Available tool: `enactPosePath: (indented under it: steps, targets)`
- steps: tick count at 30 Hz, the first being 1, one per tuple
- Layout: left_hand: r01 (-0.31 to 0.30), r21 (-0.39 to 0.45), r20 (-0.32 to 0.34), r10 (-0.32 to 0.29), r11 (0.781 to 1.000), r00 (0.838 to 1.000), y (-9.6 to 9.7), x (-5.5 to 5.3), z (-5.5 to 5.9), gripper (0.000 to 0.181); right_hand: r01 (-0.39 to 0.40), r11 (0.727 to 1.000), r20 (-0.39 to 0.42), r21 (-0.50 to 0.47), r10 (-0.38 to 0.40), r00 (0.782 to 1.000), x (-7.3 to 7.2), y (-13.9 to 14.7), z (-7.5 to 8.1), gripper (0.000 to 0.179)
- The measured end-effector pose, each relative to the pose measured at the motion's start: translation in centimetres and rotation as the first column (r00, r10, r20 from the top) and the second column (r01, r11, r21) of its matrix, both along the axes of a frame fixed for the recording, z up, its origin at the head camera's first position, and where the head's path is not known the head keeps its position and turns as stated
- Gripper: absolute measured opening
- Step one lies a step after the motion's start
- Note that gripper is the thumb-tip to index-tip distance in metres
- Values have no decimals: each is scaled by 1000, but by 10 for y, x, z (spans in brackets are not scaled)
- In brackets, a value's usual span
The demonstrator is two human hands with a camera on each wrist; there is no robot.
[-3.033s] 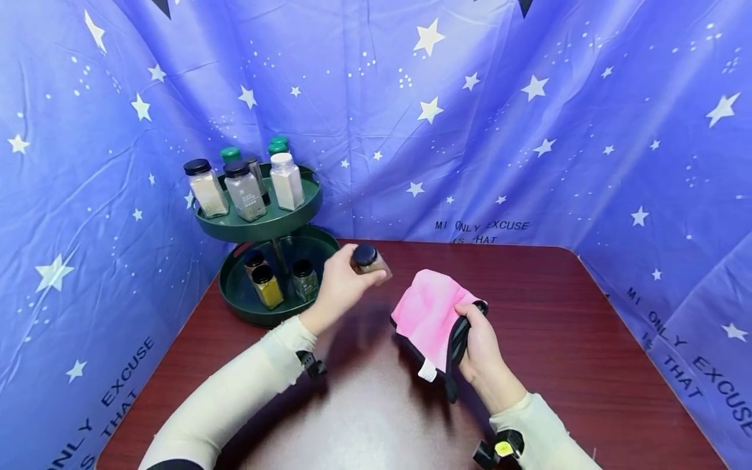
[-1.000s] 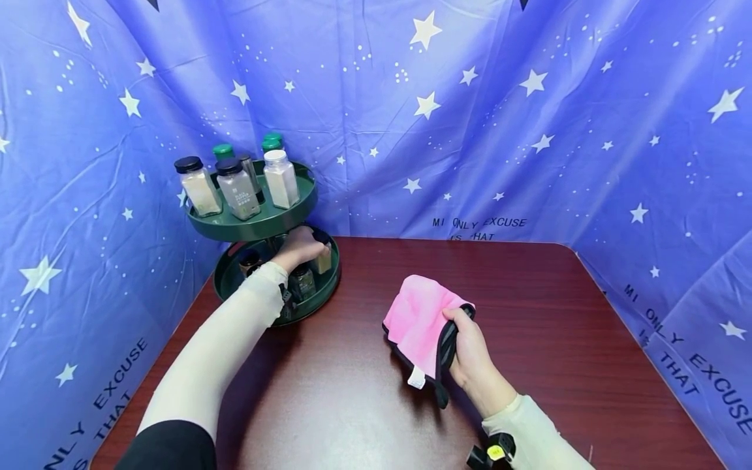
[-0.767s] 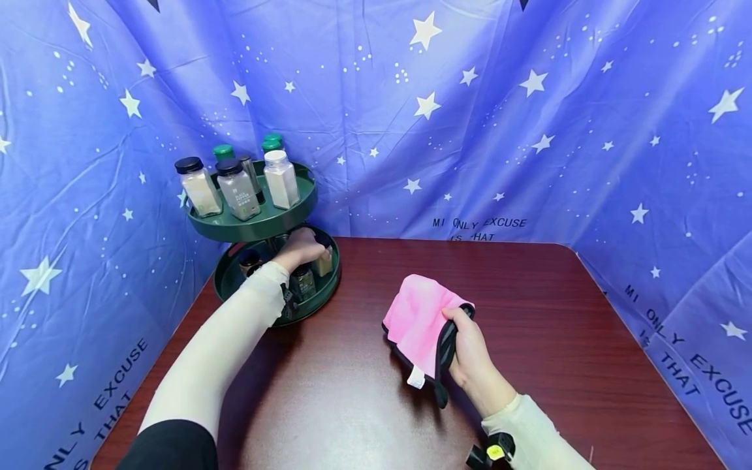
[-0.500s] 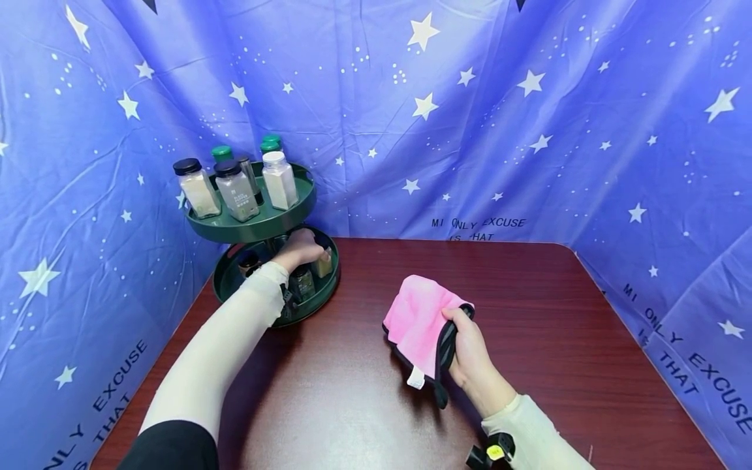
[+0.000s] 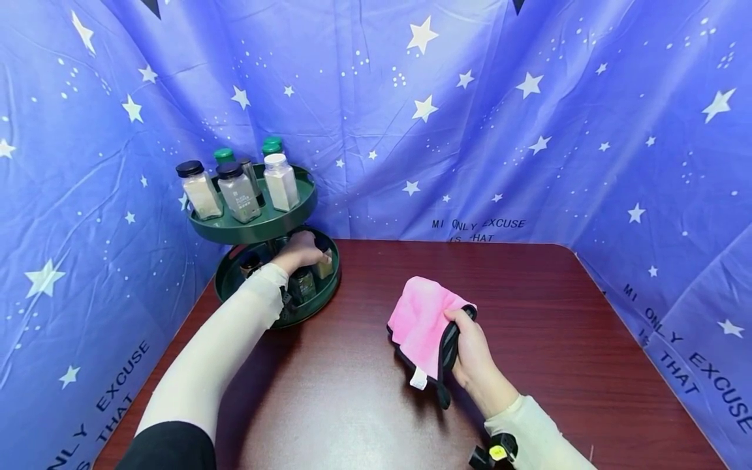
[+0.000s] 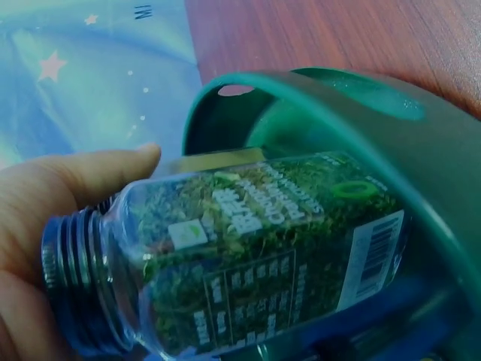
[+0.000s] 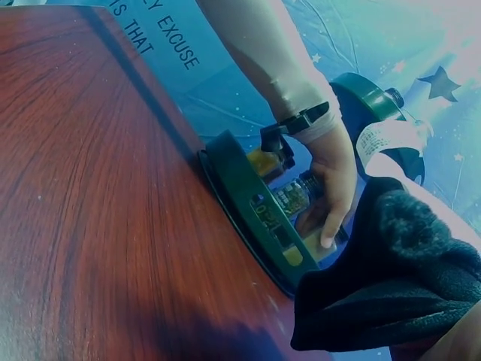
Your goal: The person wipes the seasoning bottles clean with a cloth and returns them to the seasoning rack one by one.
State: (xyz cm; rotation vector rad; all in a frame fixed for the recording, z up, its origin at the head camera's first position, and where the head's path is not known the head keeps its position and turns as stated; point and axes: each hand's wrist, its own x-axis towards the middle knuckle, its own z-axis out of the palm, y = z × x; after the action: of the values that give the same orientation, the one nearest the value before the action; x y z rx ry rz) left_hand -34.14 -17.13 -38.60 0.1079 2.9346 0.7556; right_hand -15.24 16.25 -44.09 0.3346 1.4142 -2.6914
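On the lower tier of the two-tier green rack (image 5: 322,301), my left hand (image 5: 301,250) grips a spice jar (image 5: 324,263) with pale tan contents. The thumb lies along the jar's side; my hand hides its lid. Just in front stands a jar of green dried herbs (image 6: 263,248) with a dark lid, close to my left hand in the left wrist view. My right hand (image 5: 474,356) holds a folded pink cloth (image 5: 420,320) with black edging and a white tag above the table, thumb on top. In the right wrist view the cloth's dark side (image 7: 391,278) shows.
On the upper tier (image 5: 258,230) stand several jars, including a black pepper jar (image 5: 239,194) and a white-capped jar (image 5: 281,184). Another dark-lidded jar (image 5: 250,264) is partly hidden below. The red-brown table (image 5: 529,294) meets a blue starry curtain (image 5: 376,117) behind.
Three seconds ago my left hand held the jar over the table, right of the rack; it then moved left onto the lower tier. During the last second both hands stay nearly still.
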Motion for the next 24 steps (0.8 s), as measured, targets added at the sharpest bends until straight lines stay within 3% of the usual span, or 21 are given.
enactPosePath:
  steps: [6,12,17,24]
  targets:
    - [21,70,-30,-19,997,999,-5,2,2,61,10,1000,-6,20,-10,1000,-1,6,0,24]
    - [55,85,-29,-53,995,998,-12,9,8,75,16,999,-33,40,-15,999,-1,15,0,25]
    - [67,101,-26,-65,993,998,-16,15,13,79,31,991,-57,127,-24,998,-2,24,0,22]
    - [49,160,-80,-37,986,996,-16,23,21,80,73,969,-50,238,-63,997,-4,39,1,24]
